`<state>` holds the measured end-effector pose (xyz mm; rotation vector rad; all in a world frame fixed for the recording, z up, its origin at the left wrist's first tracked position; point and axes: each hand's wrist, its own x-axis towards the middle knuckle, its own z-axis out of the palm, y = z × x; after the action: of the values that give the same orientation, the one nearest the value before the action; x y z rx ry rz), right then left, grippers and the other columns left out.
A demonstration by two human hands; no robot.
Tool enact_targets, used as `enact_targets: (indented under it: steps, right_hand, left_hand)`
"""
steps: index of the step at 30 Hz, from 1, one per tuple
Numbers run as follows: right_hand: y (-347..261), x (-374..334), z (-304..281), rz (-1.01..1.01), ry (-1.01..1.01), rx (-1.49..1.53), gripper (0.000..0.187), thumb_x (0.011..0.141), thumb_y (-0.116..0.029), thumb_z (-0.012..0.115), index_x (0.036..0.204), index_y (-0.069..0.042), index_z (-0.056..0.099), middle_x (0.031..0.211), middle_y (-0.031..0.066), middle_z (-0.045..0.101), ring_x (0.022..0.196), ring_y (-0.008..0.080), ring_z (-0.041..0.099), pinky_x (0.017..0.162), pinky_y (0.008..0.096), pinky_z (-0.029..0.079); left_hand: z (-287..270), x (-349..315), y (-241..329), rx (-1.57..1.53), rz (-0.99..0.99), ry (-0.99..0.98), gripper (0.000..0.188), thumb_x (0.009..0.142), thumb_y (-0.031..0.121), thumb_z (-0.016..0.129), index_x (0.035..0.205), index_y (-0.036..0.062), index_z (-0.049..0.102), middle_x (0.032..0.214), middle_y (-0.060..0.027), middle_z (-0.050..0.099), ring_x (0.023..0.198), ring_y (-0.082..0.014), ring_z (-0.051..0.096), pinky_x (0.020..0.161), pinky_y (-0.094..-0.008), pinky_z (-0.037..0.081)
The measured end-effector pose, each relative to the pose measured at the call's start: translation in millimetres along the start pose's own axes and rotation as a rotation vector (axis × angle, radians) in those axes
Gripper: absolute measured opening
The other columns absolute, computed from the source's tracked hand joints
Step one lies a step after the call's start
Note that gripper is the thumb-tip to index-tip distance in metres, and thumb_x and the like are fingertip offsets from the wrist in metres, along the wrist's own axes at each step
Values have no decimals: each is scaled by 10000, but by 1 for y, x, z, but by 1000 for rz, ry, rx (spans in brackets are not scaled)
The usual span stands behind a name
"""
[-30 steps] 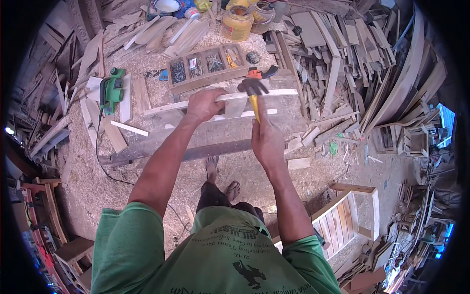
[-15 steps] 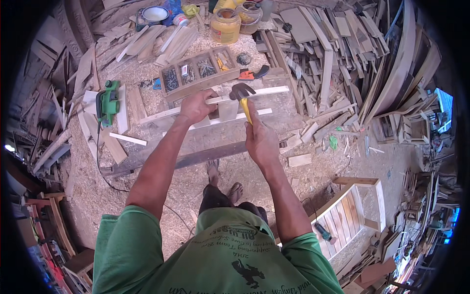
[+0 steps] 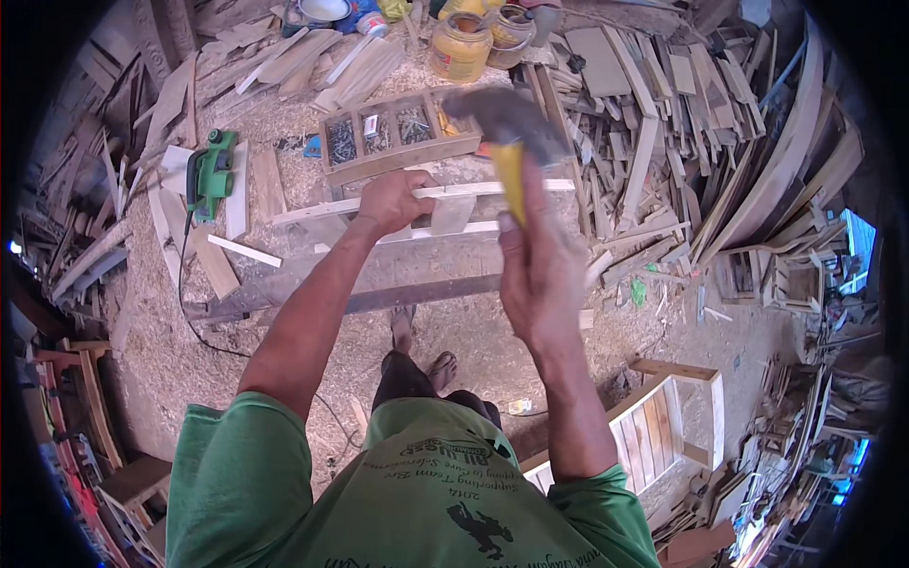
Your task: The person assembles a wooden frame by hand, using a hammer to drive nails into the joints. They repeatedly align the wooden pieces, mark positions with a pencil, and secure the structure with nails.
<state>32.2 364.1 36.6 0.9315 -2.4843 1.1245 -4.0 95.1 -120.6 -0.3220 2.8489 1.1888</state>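
Note:
On the workbench (image 3: 379, 267) stands a narrow wooden frame (image 3: 317, 210) of two long pale strips joined by short crosspieces. My left hand (image 3: 394, 201) is closed round its upper strip, beside a crosspiece (image 3: 454, 214); whether a nail is pinched there is too small to tell. My right hand (image 3: 544, 275) grips a claw hammer (image 3: 509, 175) by its yellow handle. The dark hammer head is raised above the right part of the frame, smeared by motion and touching nothing. Just beyond the frame sits a divided wooden box (image 3: 374, 170) with nails and screws in its compartments.
A green electric planer (image 3: 214, 175) with a trailing cord lies at the left among boards. Yellowish jars (image 3: 461, 47) stand at the back. Scrap wood (image 3: 644, 114) is heaped at the right. A slatted wooden piece (image 3: 653, 431) rests on the shavings-strewn floor.
My right hand has lifted the hammer up off the upper strip and slightly to the right. My left hand keeps its hold on the frame. The whole view has shifted slightly.

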Motion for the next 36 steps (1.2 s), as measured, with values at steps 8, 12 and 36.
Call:
enact_targets:
  steps: [8, 12, 36]
  right_hand:
    - [21, 15, 28, -167, 81, -11, 684, 1138, -105, 584, 1766, -83, 316, 971, 215, 771, 698, 312, 688, 638, 435, 546]
    - [45, -28, 46, 215, -293, -117, 685, 1113, -81, 606, 1754, -197, 394, 890, 300, 737, 744, 468, 736, 703, 509, 579]
    - [45, -39, 44, -107, 183, -25, 456, 1108, -126, 589, 1557, -53, 558, 971, 208, 754, 810, 322, 751, 656, 470, 579]
  left_hand:
    - [3, -4, -1, 32, -16, 22, 372, 846, 395, 872, 1181, 234, 850, 1122, -71, 843, 1061, -311, 796, 954, -415, 602]
    - [4, -4, 0, 97, 71, 128, 390, 837, 407, 876, 1196, 256, 848, 1119, -102, 831, 1061, -323, 789, 939, -448, 604]
    - [11, -17, 8, 140, 43, 161, 341, 851, 420, 826, 1159, 274, 842, 971, -113, 829, 968, -353, 800, 923, -479, 614]
